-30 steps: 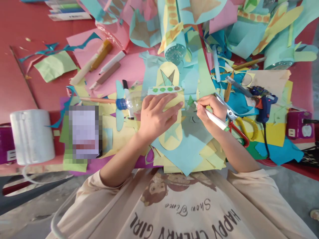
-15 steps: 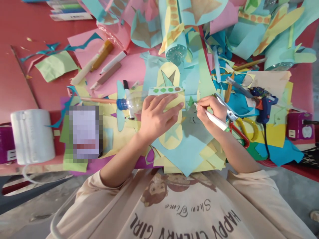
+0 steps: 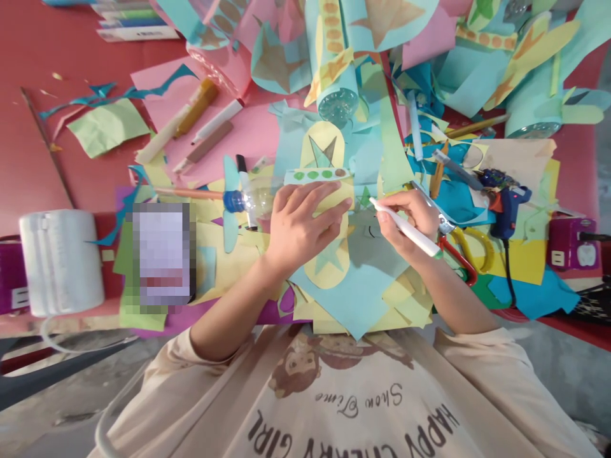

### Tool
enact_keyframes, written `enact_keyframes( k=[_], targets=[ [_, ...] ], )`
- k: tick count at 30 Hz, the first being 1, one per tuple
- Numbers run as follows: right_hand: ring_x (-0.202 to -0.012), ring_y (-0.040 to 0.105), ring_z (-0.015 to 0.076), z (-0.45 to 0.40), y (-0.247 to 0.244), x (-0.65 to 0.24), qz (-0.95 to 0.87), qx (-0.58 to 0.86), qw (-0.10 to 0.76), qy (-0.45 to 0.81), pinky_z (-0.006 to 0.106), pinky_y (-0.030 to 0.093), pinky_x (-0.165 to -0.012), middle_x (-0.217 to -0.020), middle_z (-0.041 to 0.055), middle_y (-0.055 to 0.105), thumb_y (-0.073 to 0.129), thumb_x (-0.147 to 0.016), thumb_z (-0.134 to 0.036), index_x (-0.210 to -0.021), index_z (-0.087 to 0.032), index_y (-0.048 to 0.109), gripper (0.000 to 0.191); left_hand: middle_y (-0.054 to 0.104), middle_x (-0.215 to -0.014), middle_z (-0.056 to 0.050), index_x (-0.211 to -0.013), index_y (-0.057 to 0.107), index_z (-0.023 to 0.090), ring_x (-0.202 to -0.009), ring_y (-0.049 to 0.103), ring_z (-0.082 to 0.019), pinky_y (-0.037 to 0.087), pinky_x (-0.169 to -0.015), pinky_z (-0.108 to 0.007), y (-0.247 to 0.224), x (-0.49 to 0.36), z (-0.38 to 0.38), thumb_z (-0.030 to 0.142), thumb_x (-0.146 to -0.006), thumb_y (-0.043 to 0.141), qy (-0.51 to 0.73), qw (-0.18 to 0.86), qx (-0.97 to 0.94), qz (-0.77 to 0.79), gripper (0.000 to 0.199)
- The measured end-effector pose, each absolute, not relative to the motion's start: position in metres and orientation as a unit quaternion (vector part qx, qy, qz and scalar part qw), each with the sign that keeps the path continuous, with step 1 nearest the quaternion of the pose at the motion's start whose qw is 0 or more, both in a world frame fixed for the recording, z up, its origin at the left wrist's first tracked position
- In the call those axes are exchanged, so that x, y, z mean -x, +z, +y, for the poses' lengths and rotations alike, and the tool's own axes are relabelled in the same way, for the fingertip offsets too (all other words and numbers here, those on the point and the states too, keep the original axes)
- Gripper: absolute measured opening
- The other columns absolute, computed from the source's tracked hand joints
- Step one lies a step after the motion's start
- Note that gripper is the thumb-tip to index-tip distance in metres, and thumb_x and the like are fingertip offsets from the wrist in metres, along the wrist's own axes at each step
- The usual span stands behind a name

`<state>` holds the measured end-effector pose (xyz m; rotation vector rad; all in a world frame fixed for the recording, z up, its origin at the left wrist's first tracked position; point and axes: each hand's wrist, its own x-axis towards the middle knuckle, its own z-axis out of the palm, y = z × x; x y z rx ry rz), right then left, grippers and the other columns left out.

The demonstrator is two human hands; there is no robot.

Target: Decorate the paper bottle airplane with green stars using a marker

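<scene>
My left hand point(image 3: 305, 219) lies with its fingers spread on a plastic bottle wrapped in light-blue paper, whose blue cap point(image 3: 233, 200) points left. Across the bottle runs a yellow rounded paper strip point(image 3: 329, 270) with a star at each end, partly under that hand. A paper band with green and brown dots point(image 3: 319, 175) sits just above my fingers. My right hand point(image 3: 410, 219) is closed round a white marker with a green end point(image 3: 410, 235). Its tip is beside a small green star-like drawing point(image 3: 365, 196) on the blue paper; whether it touches, I cannot tell.
Scissors with yellow and red handles point(image 3: 470, 251) lie right of my right hand, near a blue glue gun point(image 3: 510, 207). Loose markers point(image 3: 210, 143) rest on pink paper. Paper-covered bottles point(image 3: 338, 95) stand at the back. A blurred phone-like device point(image 3: 162, 254) is at left.
The marker in my right hand has turned a little, and its tip has shifted slightly left. My left hand stays in place on the bottle.
</scene>
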<state>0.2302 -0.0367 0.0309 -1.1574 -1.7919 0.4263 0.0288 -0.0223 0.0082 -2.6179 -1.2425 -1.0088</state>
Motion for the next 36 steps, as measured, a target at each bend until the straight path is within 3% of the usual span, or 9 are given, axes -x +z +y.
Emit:
enact_keyframes(
  k=[14,27,32,36],
  targets=[
    [-0.056,0.059,0.0084,-0.0352,0.0247,-0.2296,-0.740,0.479,0.422,0.211,0.021,0.047,-0.051,-0.065,-0.0026,0.064,0.058,-0.082,-0.023,-0.084,-0.021,0.060,0.004,0.067,-0.113,-0.002,-0.106,0.061,0.030,-0.103,0.063,-0.019,0.043,-0.083,-0.034,0.0099,-0.0294,-0.0219,0.015,-0.082,0.056,-0.331,0.063,0.855,-0.395,0.029],
    [-0.056,0.059,0.0086,-0.0354,0.0251,-0.2277,-0.739,0.475,0.422,0.224,0.021,0.048,-0.052,-0.066,-0.0026,0.064,0.058,-0.082,-0.022,-0.087,-0.022,0.060,0.005,0.065,-0.118,0.000,-0.110,0.061,0.034,-0.106,0.062,-0.020,0.041,-0.086,-0.037,0.0063,-0.0293,-0.0221,0.016,-0.082,0.055,-0.327,0.031,0.852,-0.408,0.033],
    [-0.052,0.055,0.0072,-0.0355,0.0251,-0.2282,-0.734,0.481,0.426,0.222,0.020,0.044,-0.049,-0.061,-0.0042,0.060,0.058,-0.081,-0.020,-0.078,-0.021,0.058,0.003,0.067,-0.114,0.000,-0.106,0.062,0.032,-0.103,0.063,-0.019,0.043,-0.083,-0.034,0.0082,-0.0302,-0.0220,0.017,-0.082,0.056,-0.330,0.061,0.852,-0.402,0.029],
    [-0.055,0.057,0.0078,-0.0350,0.0243,-0.2282,-0.738,0.474,0.422,0.232,0.021,0.046,-0.051,-0.065,-0.0032,0.062,0.057,-0.083,-0.022,-0.086,-0.022,0.058,0.004,0.066,-0.117,0.000,-0.108,0.061,0.034,-0.105,0.062,-0.020,0.041,-0.085,-0.036,0.0074,-0.0295,-0.0222,0.016,-0.082,0.055,-0.329,0.039,0.851,-0.407,0.032]
  ],
)
